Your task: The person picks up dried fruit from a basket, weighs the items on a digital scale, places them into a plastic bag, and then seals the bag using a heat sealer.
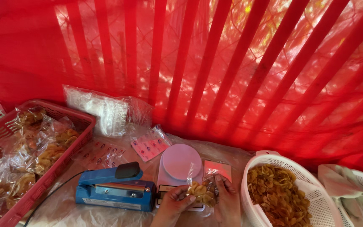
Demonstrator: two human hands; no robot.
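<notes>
- Holding a small clear plastic bag (pixel 201 190) of golden fried chips, both hands meet just in front of the white kitchen scale (pixel 179 168).
- The left hand (pixel 174 204) grasps the bag from its left side with thumb and fingers; the right hand (pixel 227 197) pinches its right side, fingers closed on the film.
- The bag sits over the front edge of the scale, which has a smooth round plate.
- Left of the scale stands a blue heat sealer (pixel 115 188) with a black knob, touching or almost touching it.
- Further left of the scale, a red slatted basket (pixel 59 162) holds filled shiny bags.
- Right of the scale, a white perforated plastic colander (pixel 316 197) is full of loose curled chips; only a narrow gap stays beside the right hand.
- Behind the scale lie flat packs of labels (pixel 150 145) and a pile of empty clear bags (pixel 101 110), close under the red netting (pixel 240 63).
</notes>
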